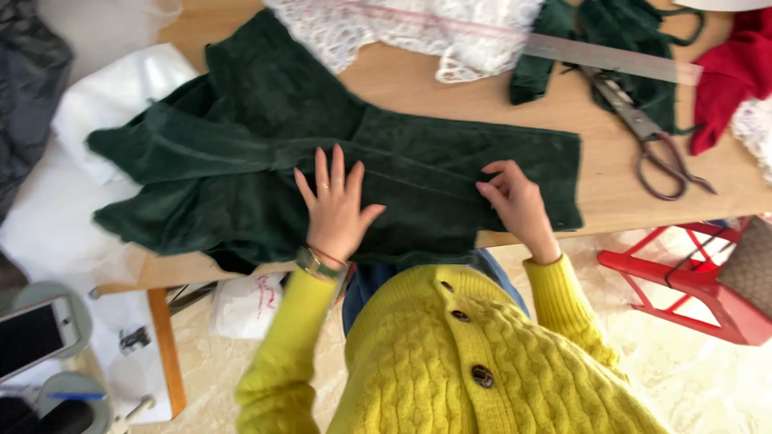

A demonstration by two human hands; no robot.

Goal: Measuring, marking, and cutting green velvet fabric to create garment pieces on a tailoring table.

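Right now the left hand [336, 205] lies flat, with fingers spread open, on the dark green velvety fabric piece [241, 153], which is spread over the light wooden table [418, 84] close to its near edge. The right hand [519, 201] is at the right part of the same cloth, and its fingertips are bent together and seem to pinch a fold or edge of it; how firm this grip is, I cannot tell exactly. The fabric looks soft, thick and limp, probably light, so I judge it will sag and wrinkle when lifted and may creep on the smooth wood. It seems better to take it at an edge or along the fold line while the flat palm keeps the rest in place. Beyond the cloth lie a piece of white lace [418, 32], a long transparent plastic ruler [603, 56] and large metal tailor scissors [651, 137], well apart from both hands. A red cloth [728, 76] is at the far right corner, and a red plastic stool [683, 281] stands beside the table.
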